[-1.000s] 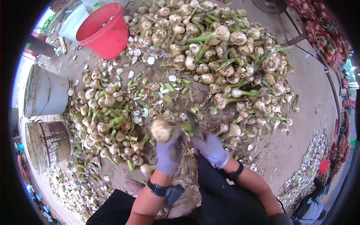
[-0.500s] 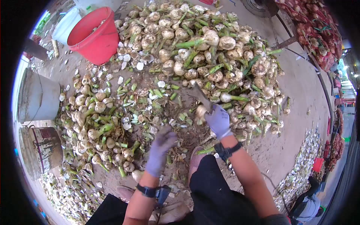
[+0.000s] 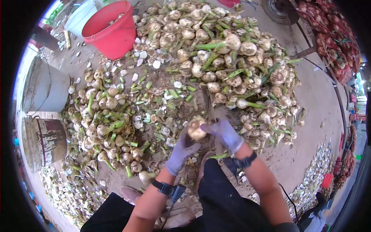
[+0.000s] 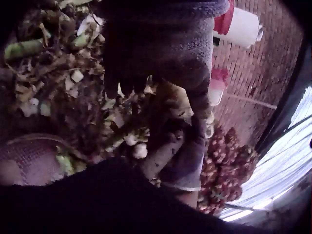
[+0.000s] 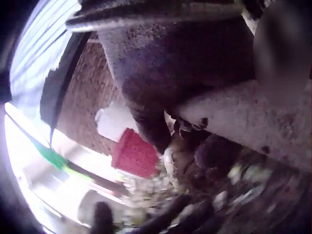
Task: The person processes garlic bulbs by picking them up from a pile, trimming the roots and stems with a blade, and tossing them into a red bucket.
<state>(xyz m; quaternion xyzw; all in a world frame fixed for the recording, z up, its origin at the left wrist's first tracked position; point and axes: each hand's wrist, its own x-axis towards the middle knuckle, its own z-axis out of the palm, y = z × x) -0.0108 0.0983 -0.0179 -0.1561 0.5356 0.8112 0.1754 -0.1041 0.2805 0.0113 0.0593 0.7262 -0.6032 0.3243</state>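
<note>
A whitish garlic bulb (image 3: 197, 129) is held between my two gloved hands, above the ground between the piles. My left hand (image 3: 180, 154) cups it from the left, thumb apart from the fingers. From the other side my right hand (image 3: 227, 135) pinches the bulb with thumb and finger while gripping a knife (image 3: 210, 103), its blade pointing away from me. The right wrist view shows the broad flat blade (image 5: 239, 114) across the palm, beside the bulb (image 5: 181, 163). Dark shadow hides part of the left fingers in the left wrist view.
A large heap of stemmed garlic (image 3: 247, 58) lies ahead to the right. Trimmed bulbs (image 3: 112, 103) form a smaller pile at left, with cut stems between. A red bucket (image 3: 110, 33), a white bucket (image 3: 46, 87) and a stained bucket (image 3: 48, 143) stand along the left.
The left hand first held a bulb beside the knife, then was empty while the right hand reached the large heap. Now both hands are together on a bulb.
</note>
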